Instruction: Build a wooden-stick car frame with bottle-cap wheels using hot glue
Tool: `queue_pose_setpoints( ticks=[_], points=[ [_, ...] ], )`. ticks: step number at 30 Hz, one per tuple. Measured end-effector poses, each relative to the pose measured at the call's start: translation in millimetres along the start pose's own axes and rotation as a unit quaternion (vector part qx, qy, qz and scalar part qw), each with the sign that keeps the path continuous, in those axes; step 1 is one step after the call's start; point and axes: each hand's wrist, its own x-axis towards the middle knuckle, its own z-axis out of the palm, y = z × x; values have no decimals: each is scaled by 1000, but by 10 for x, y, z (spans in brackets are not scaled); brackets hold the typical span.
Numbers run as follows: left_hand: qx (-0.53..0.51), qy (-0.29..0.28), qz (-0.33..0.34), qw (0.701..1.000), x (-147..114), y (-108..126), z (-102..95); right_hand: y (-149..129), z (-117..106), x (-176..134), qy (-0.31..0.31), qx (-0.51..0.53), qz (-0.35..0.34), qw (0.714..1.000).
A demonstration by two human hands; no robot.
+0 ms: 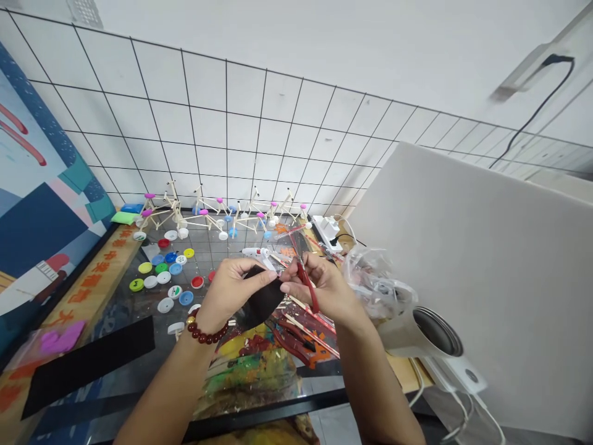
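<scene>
My left hand (231, 292), with a beaded bracelet on its wrist, pinches a curved piece of thin black sheet (258, 304) between thumb and fingers. Red-handled scissors (306, 285) rest in my right hand (330, 292), blades pointing up and away from the black piece. The right thumb and fingertip also meet at the edge of that piece, close to the left thumb. Below lie pliers with dark red handles (296, 346) and thin wooden sticks (310, 334). A white glue gun (257, 253) lies just behind the hands.
Coloured bottle caps (162, 269) are scattered on the left. Several stick frames with caps (231, 216) stand along the back by the wire grid (227, 123). A black strip (88, 364) lies at front left. Plastic bags (377, 281), a power strip (328, 232) and a cup-like container (417, 334) are on the right.
</scene>
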Motion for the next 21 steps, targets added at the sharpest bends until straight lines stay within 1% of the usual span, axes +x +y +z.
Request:
queue_pose_setpoints(
  ticks=[6,12,17,19,21],
  points=[
    [-40,-32,-34,998,37,-50,61,59,68,27,70,49,22,996],
    [-80,2,-55,995,57,-84,85,69,13,40,83,54,31,995],
    [-116,1,-78,990,78,-72,119,156,-77,-13,110,48,45,992],
    [-137,8,-87,987,92,-72,118,197,-147,-78,107,41,44,992],
    [-156,21,-92,983,106,-72,103,234,-239,-169,71,26,34,997]
  ],
)
